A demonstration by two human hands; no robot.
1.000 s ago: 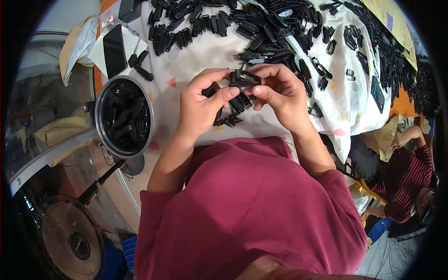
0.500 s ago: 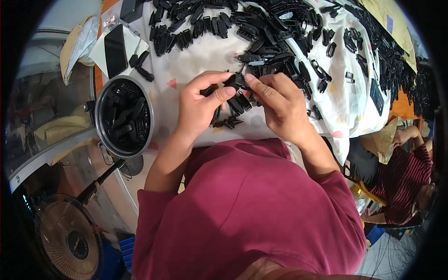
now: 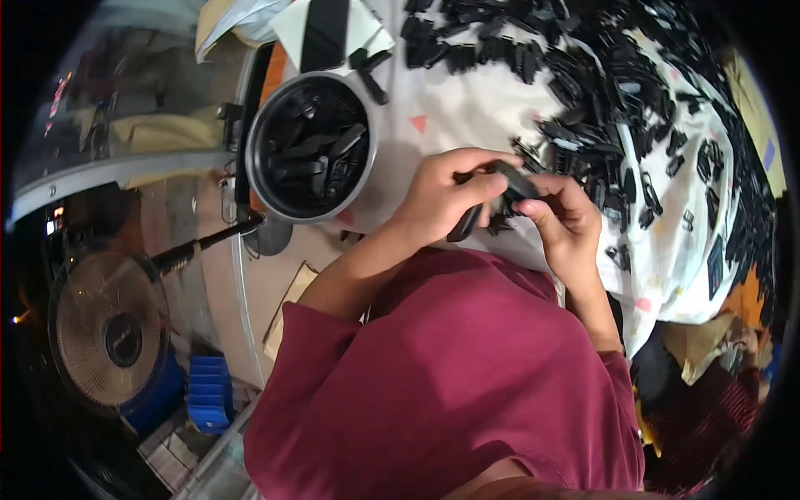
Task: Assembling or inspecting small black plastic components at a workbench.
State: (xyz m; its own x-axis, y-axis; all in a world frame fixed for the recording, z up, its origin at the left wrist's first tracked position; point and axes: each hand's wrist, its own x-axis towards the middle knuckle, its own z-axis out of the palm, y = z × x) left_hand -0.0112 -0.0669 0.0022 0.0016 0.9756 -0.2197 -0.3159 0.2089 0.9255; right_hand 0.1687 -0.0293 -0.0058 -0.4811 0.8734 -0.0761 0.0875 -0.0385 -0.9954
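Observation:
Over the near edge of the table, both my hands hold a small black plastic part (image 3: 518,182). My left hand (image 3: 442,198) pinches it between thumb and fingers, and a second long black piece (image 3: 465,223) juts out below that palm. Thumb and fingertips of my right hand (image 3: 571,225) are closed on the part's right end. Its exact kind is blurred and partly covered by the fingers. Beyond my hands, a large heap of similar black plastic parts (image 3: 575,137) spreads over the white cloth (image 3: 454,100).
A round metal bowl (image 3: 372,158) of black parts stands left of my hands. Behind it lies a dark phone (image 3: 325,33) on white paper. A fan (image 3: 108,325) and a blue bin (image 3: 208,392) are at lower left. Another person's striped sleeve (image 3: 708,425) shows at right.
My view has swung left, so the table and bowl appear further right. My hands remain together on a black part, now turned differently between the fingers.

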